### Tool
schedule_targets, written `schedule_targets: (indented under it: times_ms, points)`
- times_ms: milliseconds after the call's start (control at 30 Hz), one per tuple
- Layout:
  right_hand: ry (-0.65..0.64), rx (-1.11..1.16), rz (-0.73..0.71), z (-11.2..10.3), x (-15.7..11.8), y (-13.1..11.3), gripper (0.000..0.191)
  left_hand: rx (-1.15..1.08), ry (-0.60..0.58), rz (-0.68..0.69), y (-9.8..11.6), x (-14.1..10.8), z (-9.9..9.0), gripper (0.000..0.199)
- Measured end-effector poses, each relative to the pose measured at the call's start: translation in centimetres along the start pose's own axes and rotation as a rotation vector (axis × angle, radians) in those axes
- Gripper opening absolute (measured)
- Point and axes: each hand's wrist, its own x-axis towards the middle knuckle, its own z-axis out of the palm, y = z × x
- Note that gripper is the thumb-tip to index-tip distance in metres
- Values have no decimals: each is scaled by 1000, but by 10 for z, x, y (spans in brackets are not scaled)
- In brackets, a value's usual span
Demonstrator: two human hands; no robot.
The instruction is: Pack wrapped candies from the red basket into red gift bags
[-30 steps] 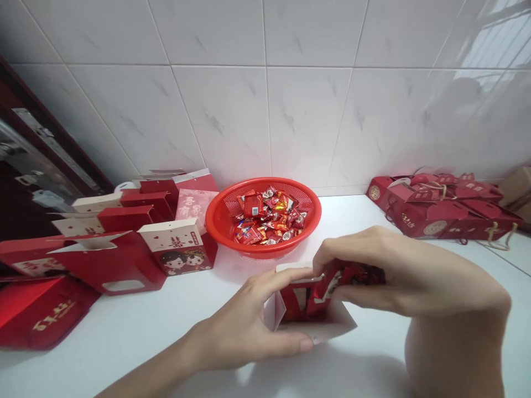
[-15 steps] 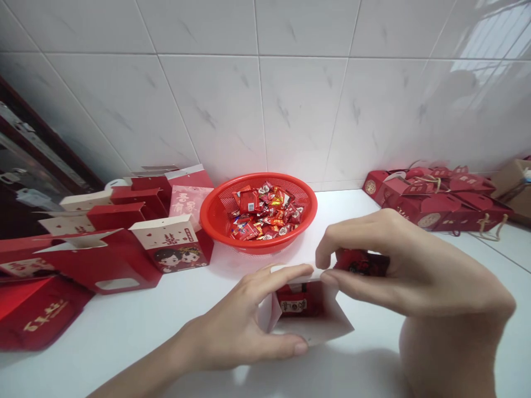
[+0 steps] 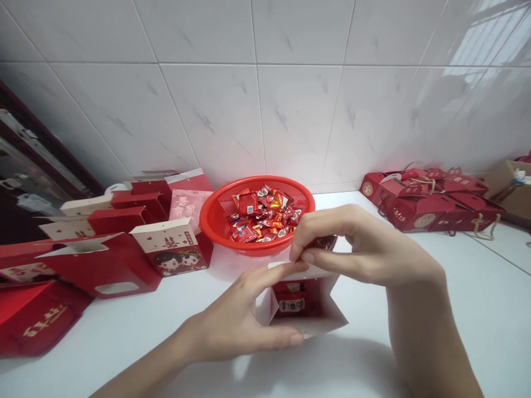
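Okay, your left hand (image 3: 238,323) is spreading across the open box (image 3: 326,320), your right hand (image 3: 373,249) is pinching a half-hidden wrapper (image 3: 326,243) over its far rim, kinda blocking the candy basket (image 3: 249,246); red boxes (image 3: 124,265) are crowding left, handled boxes (image 3: 423,210) right.

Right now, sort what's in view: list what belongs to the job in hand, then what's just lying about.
In the job:
- open gift box, left hand around it
- wrapped candy in right hand
- red colander of candies
- likely, open boxes at left

Apparently lying about:
- closed handled boxes, right
- cardboard box, far right
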Motion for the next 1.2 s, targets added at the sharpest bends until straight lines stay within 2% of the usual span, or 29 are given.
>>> schedule_targets:
  times_ms: [100,200,267,367,433,533,600,667,800,933,1067,1200]
  points:
    - [-111,34,-97,-4,-6,-3,15,41,-42,75,3,-4,1,78]
    - [-160,44,-162,-7,-10,-5,18,75,-109,146,3,-7,1,78]
    - [-154,30,-175,-9,-12,-5,19,99,-130,145,1,-7,0,77]
    - [-103,-1,-164,-11,-13,-3,16,141,-76,124,0,-8,1,76]
    - [-79,-11,-161,-12,-13,-3,14,164,-65,160,5,-9,6,74]
    - [-103,1,-186,-13,-14,-5,16,189,-166,240,13,-9,17,65]
    - [-118,5,-196,-13,-15,-6,17,191,-193,269,12,-7,20,65]
    - [-106,-5,-194,-13,-17,-6,17,179,-98,280,5,-3,18,67]
    - [-62,-22,-194,-13,-18,-7,16,162,78,273,-7,1,10,50]
    - [-67,-36,-198,-13,-18,-8,15,205,120,332,-5,-2,5,46]
    - [-84,-55,-218,-13,-17,-10,15,210,119,232,-4,-4,2,41]
    - [-73,-30,-246,-13,-18,-11,15,173,194,172,-3,-1,3,30]
